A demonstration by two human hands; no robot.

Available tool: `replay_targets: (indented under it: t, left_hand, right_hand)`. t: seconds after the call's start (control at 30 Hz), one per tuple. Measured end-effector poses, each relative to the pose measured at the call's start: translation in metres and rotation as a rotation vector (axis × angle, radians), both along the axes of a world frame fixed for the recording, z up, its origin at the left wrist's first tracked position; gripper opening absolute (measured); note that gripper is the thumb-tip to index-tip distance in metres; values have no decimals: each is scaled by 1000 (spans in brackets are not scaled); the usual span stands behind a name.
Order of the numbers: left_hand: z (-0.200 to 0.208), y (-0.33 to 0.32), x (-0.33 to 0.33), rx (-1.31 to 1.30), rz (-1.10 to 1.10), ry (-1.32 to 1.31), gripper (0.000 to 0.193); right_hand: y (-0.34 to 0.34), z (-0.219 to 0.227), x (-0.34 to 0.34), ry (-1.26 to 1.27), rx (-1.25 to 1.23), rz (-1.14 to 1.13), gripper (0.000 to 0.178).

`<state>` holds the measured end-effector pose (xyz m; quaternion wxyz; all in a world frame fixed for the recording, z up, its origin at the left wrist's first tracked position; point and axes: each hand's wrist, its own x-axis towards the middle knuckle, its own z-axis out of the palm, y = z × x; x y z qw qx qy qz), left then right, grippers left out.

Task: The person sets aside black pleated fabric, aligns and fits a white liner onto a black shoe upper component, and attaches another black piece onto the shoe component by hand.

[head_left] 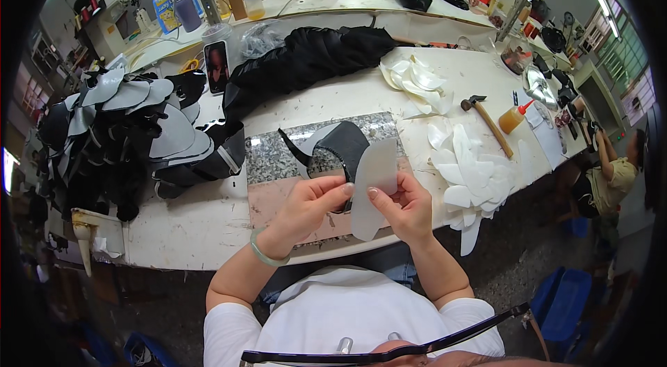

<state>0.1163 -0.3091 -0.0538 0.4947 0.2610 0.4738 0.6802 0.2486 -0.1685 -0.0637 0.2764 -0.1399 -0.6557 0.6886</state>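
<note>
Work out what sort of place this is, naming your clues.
Probably a workshop, perhaps for making shoes: the table holds a hammer, a squeeze bottle and a heap of cut white pieces.

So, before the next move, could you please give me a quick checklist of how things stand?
1. White piece gripped by the right hand: ok, pinched between thumb and fingers.
2. Dark piece steadied by the left hand: ok, held near its close edge.
3. The two pieces joined: cannot tell; they overlap in view, but any contact is hidden.
4. Pile of loose white pieces fully on the table: not ok, one pokes past the near edge.
5. Hammer away from both hands: ok, lying beyond the pile.
6. Red-tipped bottle near the hammer sealed: cannot tell, too small.
</note>
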Motion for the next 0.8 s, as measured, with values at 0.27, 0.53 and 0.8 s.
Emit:
replay_targets:
  t: [0.27, 0.53, 0.8]
  left_hand:
    - [-4, -12, 19, 38, 153, 157, 34]
    - [-16, -27, 27, 9, 188, 215, 39]
    - [-32, -32, 34, -5, 310, 120, 43]
  right_hand:
    - [-6, 0, 5, -14, 199, 61, 12]
    - [4, -10, -2, 50, 323, 101, 23]
    - [-4, -25, -1, -32, -121, 233, 24]
